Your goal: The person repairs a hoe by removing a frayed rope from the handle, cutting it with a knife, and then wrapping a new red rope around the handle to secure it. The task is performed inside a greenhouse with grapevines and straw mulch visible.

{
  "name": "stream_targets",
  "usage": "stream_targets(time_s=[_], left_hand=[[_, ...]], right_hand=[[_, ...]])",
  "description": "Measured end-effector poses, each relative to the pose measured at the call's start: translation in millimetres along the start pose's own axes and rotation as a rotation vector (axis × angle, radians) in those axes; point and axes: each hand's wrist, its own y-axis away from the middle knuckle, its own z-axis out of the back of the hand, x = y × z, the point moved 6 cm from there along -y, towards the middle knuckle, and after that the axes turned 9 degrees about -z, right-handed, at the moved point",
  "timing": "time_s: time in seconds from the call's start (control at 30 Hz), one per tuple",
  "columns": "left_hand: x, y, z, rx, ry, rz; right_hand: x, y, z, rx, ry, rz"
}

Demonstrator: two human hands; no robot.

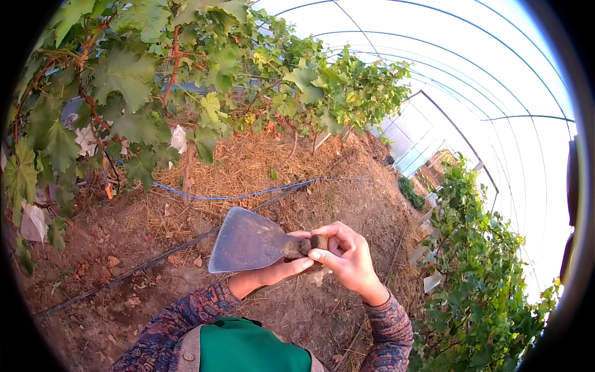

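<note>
A flat, flared metal blade [248, 240], like a hoe's head, is held up in front of my body with its wide edge toward the left. My left hand [276, 270] is closed around its narrow neck from below, thumb along the near side. Brown, rounded lumps [305, 247] that look like soil sit at the neck. My right hand [346, 253] pinches the brown end of the neck between thumb and fingers. Whether those fingers grip a clod or the tool's socket I cannot tell. No handle shows plainly.
Leafy grapevines [130, 80] stand in a row at the left, with white paper bags [178, 139] among them. Another vine row [477, 285] is at the right. A black drip hose [149, 263] and a blue cord [235, 198] cross the straw-strewn soil [204, 167]. Plastic sheeting arches overhead.
</note>
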Motion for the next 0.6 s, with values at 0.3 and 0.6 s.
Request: stream_targets(time_s=[0.3,0.6], left_hand=[[4.6,4.4,4.6,-0.034,-0.082,-0.036],[-3.0,0.7,-5.4,-0.006,-0.33,-0.049]], right_hand=[[50.7,-0.1,7.0,0.008,0.488,0.315],[56.2,-13.6,-2.7,0.151,0.856,0.329]])
